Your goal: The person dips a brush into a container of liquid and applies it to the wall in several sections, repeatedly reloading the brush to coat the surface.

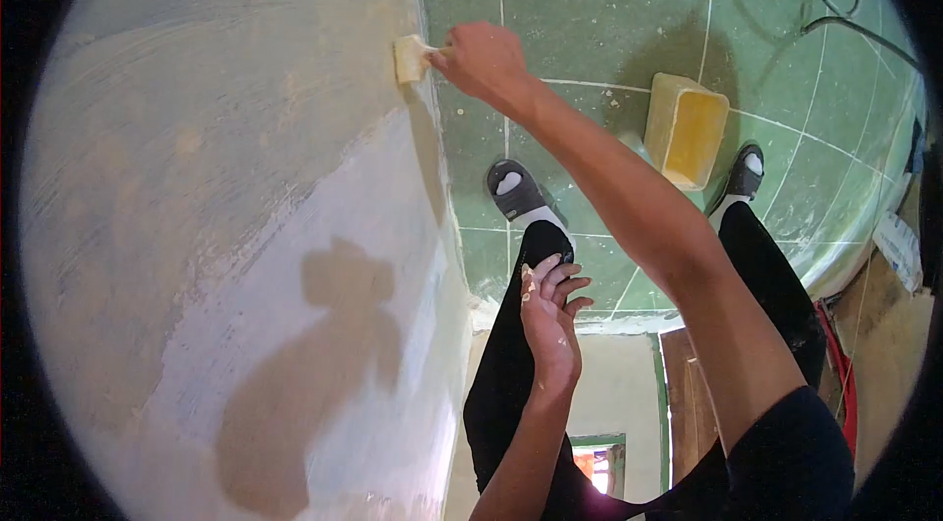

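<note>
My right hand (481, 59) is closed around the handle of a paintbrush (409, 59). Its wide, cream-coated head touches the wall (246, 128) close to where wall meets floor. The upper wall looks greyish beige, with a paler white patch lower down. My left hand (552, 315) hangs in front of my left knee, fingers apart and holding nothing, with pale smears on thumb and fingers. A translucent, yellowish tub (668, 123) with yellow inside stands on the floor to the right of my right forearm.
Green floor tiles (580, 0) carry white specks. My feet in grey sandals (513, 189) stand on either side of the tub. A dark cable (855, 28) curls at the upper right. A red strip (837, 364) and a white packet (897, 248) lie at the right edge.
</note>
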The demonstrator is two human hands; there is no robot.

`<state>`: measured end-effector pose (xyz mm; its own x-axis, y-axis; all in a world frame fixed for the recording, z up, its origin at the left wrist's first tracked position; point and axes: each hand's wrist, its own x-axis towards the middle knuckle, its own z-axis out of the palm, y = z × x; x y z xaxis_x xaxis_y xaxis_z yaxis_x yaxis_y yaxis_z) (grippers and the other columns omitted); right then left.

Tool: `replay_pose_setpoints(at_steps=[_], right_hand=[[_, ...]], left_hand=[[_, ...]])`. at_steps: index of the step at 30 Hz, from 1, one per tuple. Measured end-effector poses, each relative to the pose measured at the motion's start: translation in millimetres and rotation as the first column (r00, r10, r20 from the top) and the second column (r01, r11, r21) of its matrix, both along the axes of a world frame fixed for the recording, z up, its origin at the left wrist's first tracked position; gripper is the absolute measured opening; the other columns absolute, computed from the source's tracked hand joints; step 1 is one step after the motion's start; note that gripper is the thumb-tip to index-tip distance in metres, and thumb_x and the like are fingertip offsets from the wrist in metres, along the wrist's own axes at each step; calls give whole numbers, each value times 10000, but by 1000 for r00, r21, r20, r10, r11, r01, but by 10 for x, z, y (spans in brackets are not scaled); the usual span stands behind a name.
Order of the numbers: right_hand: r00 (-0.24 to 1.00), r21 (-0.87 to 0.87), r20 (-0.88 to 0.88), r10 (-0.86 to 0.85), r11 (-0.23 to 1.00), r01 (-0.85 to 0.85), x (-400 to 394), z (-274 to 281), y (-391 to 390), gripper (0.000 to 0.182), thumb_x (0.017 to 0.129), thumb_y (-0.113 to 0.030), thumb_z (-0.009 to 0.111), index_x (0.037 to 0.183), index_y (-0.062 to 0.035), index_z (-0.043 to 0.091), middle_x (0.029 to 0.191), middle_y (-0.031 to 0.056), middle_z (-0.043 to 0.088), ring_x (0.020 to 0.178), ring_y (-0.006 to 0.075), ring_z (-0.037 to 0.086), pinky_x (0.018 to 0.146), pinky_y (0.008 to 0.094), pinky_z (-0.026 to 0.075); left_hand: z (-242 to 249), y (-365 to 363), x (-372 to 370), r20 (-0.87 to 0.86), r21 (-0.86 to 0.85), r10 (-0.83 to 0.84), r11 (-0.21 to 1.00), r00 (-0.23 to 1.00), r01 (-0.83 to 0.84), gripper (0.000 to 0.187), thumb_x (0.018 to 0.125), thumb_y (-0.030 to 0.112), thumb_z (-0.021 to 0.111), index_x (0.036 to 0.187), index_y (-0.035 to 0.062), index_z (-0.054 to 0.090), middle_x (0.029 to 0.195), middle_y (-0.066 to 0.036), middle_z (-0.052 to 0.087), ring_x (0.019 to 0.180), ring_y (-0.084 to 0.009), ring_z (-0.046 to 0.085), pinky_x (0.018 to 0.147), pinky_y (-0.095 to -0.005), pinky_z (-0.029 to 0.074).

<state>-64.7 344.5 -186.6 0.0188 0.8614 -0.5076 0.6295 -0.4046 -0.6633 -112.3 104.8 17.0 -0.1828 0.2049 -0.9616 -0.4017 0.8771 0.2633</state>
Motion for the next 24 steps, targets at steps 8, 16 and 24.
replay_pose_setpoints(at_steps=[8,16,24], right_hand=[[972,250,-232,39,968,21,479,280,25,529,848,-572,626,819,-50,707,731,152,653,706,371,617,655,455,483],[992,-164,-124,-37,986,16,-28,-1163,-321,493,861,-549,626,961,-78,731,1027,155,700,947,361,662,828,460,519],[997,-68,69,-36,997,41,14,-695,215,433,821,-450,662,896,-29,731,892,195,708,873,379,687,769,468,548]], left_hand=[[-5,58,-11,21,-40,55,998,998,-55,564,1026,504,354,1285,27,503,1111,-122,612,981,-238,599,800,-364,494],[22,51,-55,-5,29,-3,1000,1000,3,542,1035,484,334,1287,40,516,1123,-125,622,993,-238,610,815,-371,507],[4,66,27,-9,-6,-1,1000,1000,1,536,1037,490,339,1266,41,524,1095,-120,625,975,-232,611,810,-368,508]])
